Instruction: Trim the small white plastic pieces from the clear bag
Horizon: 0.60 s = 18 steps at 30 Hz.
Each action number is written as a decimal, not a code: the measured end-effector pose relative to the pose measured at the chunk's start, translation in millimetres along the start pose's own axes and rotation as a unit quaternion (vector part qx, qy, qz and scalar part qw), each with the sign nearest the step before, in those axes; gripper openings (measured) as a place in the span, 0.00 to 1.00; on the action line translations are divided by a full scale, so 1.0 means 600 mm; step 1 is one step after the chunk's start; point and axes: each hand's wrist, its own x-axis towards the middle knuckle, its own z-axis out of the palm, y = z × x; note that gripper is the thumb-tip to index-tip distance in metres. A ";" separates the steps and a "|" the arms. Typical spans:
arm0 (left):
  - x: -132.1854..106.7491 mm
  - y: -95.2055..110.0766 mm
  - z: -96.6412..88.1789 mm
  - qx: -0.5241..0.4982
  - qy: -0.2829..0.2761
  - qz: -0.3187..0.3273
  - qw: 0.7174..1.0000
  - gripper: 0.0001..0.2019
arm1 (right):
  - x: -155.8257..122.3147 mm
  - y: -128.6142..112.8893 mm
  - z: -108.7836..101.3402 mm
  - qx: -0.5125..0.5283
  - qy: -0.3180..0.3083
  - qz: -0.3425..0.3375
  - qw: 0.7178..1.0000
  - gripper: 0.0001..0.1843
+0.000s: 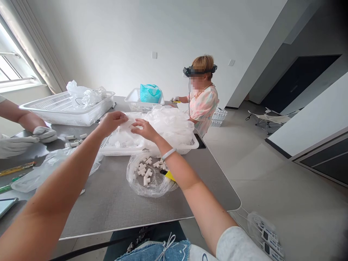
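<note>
My left hand (115,121) is closed, its fingertips pinching a thin clear plastic bag (128,125) above a white basket. To its right, my right hand (146,129) has its fingers bent and apart at the bag's other side. Below them, the white basket (122,150) is heaped with clear plastic bags (170,125). In front of it on the table, an open plastic bag (154,188) contains several white pipe fittings (148,172). A yellow-and-black tool (170,176) lies at that bag's edge, partly hidden by my right forearm.
Another person's gloved hands (45,134) are at the left, near loose white fittings (71,144). A co-worker (203,94) stands at the far right side. White baskets (67,117) stand at the back, one holding a turquoise bag (150,93). A phone (7,206) lies front left.
</note>
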 end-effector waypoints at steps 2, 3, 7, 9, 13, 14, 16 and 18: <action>-0.010 0.008 0.008 -0.068 -0.011 -0.055 0.996 0.04 | 0.002 -0.003 -0.003 -0.001 -0.013 0.007 1.000 0.09; -0.015 0.011 0.010 -0.091 -0.011 -0.081 0.992 0.05 | 0.003 -0.003 -0.005 -0.001 -0.014 0.011 1.000 0.09; -0.021 0.014 0.011 -0.108 0.008 -0.107 0.988 0.10 | -0.001 0.001 -0.019 -0.009 -0.016 0.002 1.000 0.07; -0.019 0.012 0.006 -0.100 0.011 -0.113 0.988 0.12 | -0.004 0.004 -0.028 -0.020 -0.003 0.001 1.000 0.04; -0.017 0.010 -0.021 -0.058 0.023 -0.122 0.990 0.11 | -0.010 0.014 -0.050 0.010 0.070 0.049 0.996 0.06; -0.017 0.009 -0.029 -0.043 0.031 -0.126 0.991 0.09 | -0.012 0.017 -0.055 0.023 0.083 0.060 0.994 0.07; -0.016 0.006 -0.045 -0.006 0.048 -0.130 0.990 0.06 | -0.014 0.024 -0.065 0.049 0.100 0.073 0.991 0.08; -0.015 0.002 -0.055 0.039 0.062 -0.124 0.990 0.04 | -0.016 0.029 -0.073 0.075 0.111 0.079 0.988 0.08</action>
